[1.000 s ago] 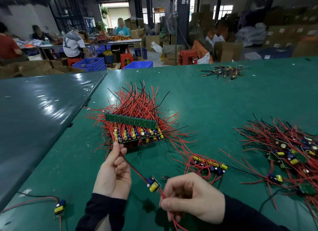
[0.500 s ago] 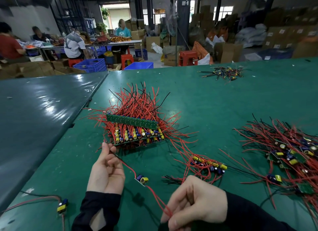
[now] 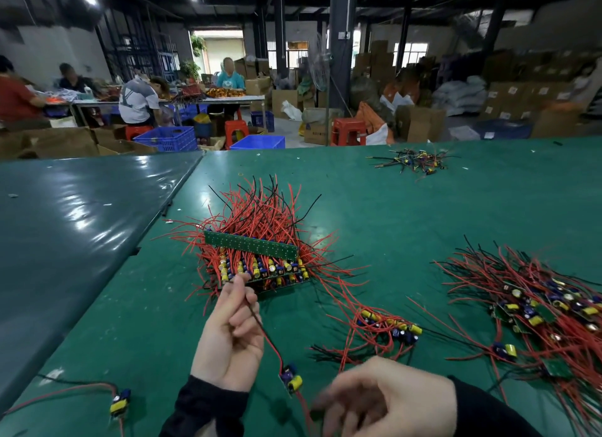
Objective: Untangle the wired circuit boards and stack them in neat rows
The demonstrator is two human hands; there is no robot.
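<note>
Left hand [image 3: 229, 335] pinches the dark wire lead of a small green circuit board with yellow capacitor [image 3: 291, 378], hanging at lower centre. Right hand [image 3: 384, 400], blurred, grip indeterminate. At centre, a neat stacked row of boards [image 3: 260, 267] is done; the tangled red-wired heap [image 3: 537, 309] at right remains.

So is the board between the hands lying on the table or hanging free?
Hanging free. The small board dangles off the table from a wire the left hand pinches; the right hand is blurred.
</note>
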